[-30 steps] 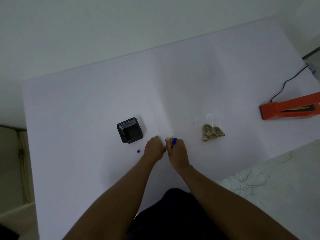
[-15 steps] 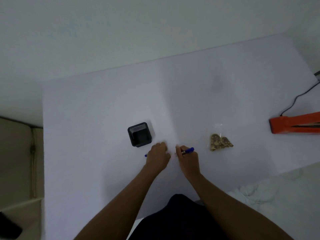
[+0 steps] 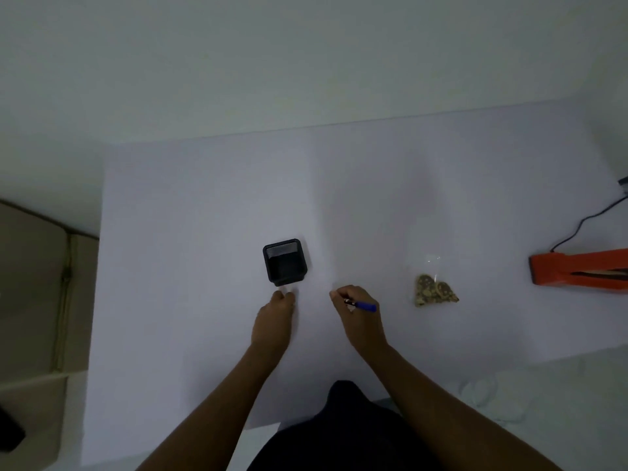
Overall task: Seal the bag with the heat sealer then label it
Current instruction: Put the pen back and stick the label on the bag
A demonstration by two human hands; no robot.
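So the bag (image 3: pixel 431 285) with the brown snack pieces sits flat on the table (image 3: pixel 204 198), off to the right of both hands, untouched, and the orange heat sealer (image 3: pixel 577 268) is parked further right by the table edge with its cord trailing back. Right hand (image 3: pixel 362 317) has its fingers closed around a blue pen (image 3: pixel 365 305), probably for the labelling bit. Left hand (image 3: pixel 273 322) rests just below the black holder (image 3: pixel 284 261), fingertips pinched together near something small and pale, can't tell what it is
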